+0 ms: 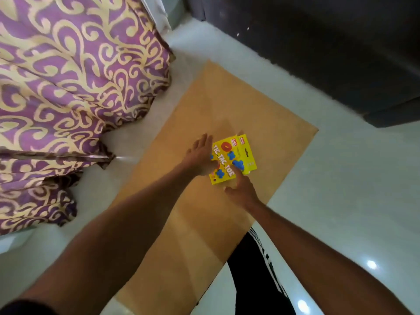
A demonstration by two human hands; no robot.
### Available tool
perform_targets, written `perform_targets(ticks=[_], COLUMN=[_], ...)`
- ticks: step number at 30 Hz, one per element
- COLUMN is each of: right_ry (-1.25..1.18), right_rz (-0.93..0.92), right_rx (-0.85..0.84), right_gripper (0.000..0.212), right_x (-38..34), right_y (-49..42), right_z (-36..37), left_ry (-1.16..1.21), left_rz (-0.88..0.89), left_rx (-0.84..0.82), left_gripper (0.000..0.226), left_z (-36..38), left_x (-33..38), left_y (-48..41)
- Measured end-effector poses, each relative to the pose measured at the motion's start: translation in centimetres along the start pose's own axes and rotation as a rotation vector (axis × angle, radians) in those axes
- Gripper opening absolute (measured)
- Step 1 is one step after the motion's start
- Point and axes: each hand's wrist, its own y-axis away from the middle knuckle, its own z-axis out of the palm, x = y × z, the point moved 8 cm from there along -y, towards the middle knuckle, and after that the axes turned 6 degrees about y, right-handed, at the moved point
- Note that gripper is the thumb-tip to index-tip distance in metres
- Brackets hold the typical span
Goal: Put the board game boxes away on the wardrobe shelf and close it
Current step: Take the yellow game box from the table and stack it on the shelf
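Observation:
Two yellow board game boxes lie overlapping on a tan mat (227, 105) on the floor. The upper box (223, 163) reads TIC TAC TOE; the second yellow box (248, 155) pokes out from under its right side. My left hand (200, 158) lies flat against the left edge of the upper box, fingers together. Spread fingers of my right hand (242, 189) touch that box's near right corner. Neither hand has lifted a box. No wardrobe shelf is visible.
A purple and cream patterned bedspread (68, 87) hangs down at the left. Dark furniture (329, 53) stands at the back right. Pale glossy floor (352, 189) surrounds the mat. My leg in black trousers (254, 269) is at the bottom centre.

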Motion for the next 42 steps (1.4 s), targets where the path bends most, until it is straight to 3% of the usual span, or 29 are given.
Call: perform_targets(ticks=[4,7,11,14,18,25,34,42], right_ry=[-0.105,-0.112,-0.058,0.012,0.130,0.416,0.623,0.763], right_rz=[-0.028,-0.073,-0.116,-0.222,-0.376,-0.668,-1.022,-1.266], right_rx=[-0.015,0.002,0.023,-0.031,-0.108,-0.211,-0.524,-0.762], right_gripper=[0.088,0.088,0.075,0.068,0.069,0.071,0.068,0.057], right_x=[3.4,5.5,0.6,-2.6,-5.7,-7.9,-10.9,-14.8], right_y=[-2.5,-2.5,4.4,10.1,18.3,35.1,55.2,66.3], right_z=[2.5,3.1,1.2,2.5,7.0,22.8,47.7,64.5], left_ry=[-0.029,0.151,0.484,0.755,0.944,1.196,1.381,1.517], left_rz=[-0.025,-0.070,-0.031,-0.089,-0.119,-0.205,-0.398,-0.608], left_rx=[-0.076,-0.057,-0.036,0.106,0.303,0.686,1.119,1.505], left_gripper=[0.090,0.073,0.054,0.060,0.055,0.040,0.065,0.070], left_z=[2.5,3.6,5.2,6.2,8.0,15.8,28.4,36.4], left_x=[-0.7,-2.3,-6.2,-10.2,-14.4,-26.7,-41.9,-49.5], left_y=[-1.8,0.5,8.5,16.7,28.4,51.6,80.7,94.3])
